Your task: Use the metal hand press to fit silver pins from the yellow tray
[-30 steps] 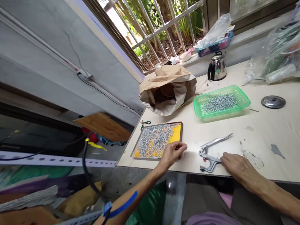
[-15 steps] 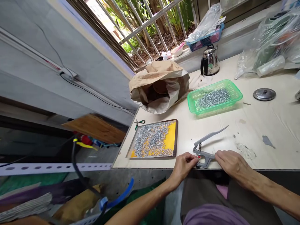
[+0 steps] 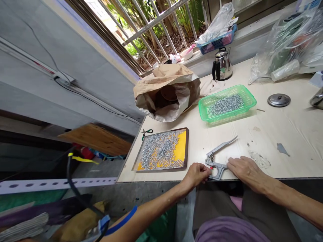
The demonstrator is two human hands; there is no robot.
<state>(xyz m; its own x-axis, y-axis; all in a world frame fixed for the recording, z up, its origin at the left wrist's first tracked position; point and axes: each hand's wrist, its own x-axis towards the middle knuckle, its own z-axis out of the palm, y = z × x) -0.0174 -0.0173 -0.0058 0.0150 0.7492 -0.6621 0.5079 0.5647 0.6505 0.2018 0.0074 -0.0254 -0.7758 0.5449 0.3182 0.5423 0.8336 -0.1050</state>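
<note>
The hand-press pliers [image 3: 218, 165] lie at the near edge of the table [image 3: 252, 132], handles spread, the right hand [image 3: 246, 168] closed on the lower one's end. The left hand [image 3: 194, 174] pinches narrow at the jaws, its contents unclear; a premature squeeze could nip those fingertips. Left sits a shallow tray [image 3: 187, 148].

Head view: from above, facing forward, down at hands.

L hand [image 3: 197, 175] at pliers [image 3: 219, 161], R hand [image 3: 246, 170] on handle
</note>
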